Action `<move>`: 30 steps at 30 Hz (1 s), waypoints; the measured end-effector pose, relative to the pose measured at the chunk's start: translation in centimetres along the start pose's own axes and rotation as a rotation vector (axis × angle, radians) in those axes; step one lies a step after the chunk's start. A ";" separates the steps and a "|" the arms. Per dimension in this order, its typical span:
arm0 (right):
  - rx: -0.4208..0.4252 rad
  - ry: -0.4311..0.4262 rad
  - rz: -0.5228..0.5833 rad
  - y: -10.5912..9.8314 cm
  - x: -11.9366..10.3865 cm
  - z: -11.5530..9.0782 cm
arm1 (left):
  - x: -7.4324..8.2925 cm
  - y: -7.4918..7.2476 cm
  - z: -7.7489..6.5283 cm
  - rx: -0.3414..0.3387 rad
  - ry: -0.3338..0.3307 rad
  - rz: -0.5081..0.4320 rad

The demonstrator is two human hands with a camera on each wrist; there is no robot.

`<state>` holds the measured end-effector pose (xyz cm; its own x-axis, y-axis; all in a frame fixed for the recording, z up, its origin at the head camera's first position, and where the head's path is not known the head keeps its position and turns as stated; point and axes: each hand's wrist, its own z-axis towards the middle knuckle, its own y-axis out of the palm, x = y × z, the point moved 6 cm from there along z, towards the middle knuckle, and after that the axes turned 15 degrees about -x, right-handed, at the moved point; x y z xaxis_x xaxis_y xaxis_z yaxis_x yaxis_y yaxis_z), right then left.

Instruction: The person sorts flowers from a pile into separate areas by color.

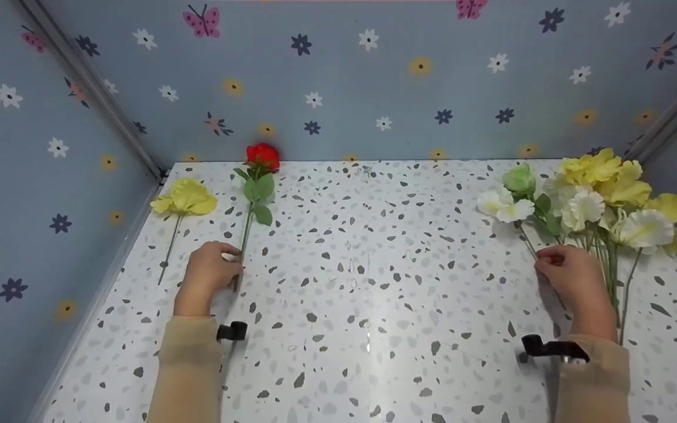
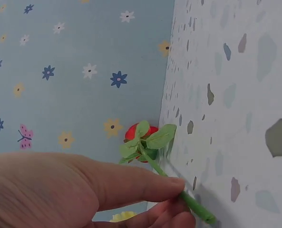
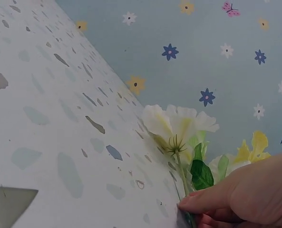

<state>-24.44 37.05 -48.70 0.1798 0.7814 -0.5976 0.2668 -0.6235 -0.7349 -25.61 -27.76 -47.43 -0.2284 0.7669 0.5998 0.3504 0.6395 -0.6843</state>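
At the left of the table, my left hand (image 1: 212,267) pinches the green stem of a red artificial rose (image 1: 263,156) between thumb and fingers. The rose's head points toward the back wall; in the left wrist view its stem end (image 2: 205,216) sticks out past the fingertips. Over on the right, my right hand (image 1: 573,279) pinches the thin stem of a white flower (image 1: 504,205) at the near side of a flower pile. The right wrist view shows that white bloom (image 3: 179,123) with yellow inside, its stem running down to the thumb tip.
A yellow flower (image 1: 184,198) lies left of the rose. Beside and behind my right hand are a pale green rose (image 1: 519,179), several yellow blooms (image 1: 591,167) and white blooms (image 1: 644,228). The speckled table (image 1: 368,264) meets a blue flower-patterned wall (image 1: 344,76) at the back.
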 end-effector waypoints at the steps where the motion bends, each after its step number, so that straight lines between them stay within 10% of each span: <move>1: -0.008 -0.004 0.002 0.0 0.0 0.0 | -0.1 0.0 0.1 0.016 -0.001 0.001; 17: -0.048 -0.041 0.232 -0.6 -1.4 -0.5 | 0.2 0.4 0.2 0.045 0.023 0.064; 30: -0.015 -0.230 0.862 -1.2 -5.1 -0.9 | 0.0 0.2 0.1 -0.034 0.004 0.066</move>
<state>-24.79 33.83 -44.44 0.1296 0.0154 -0.9914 0.1393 -0.9902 0.0028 -25.57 -27.61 -47.62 -0.1999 0.8068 0.5560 0.3956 0.5856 -0.7075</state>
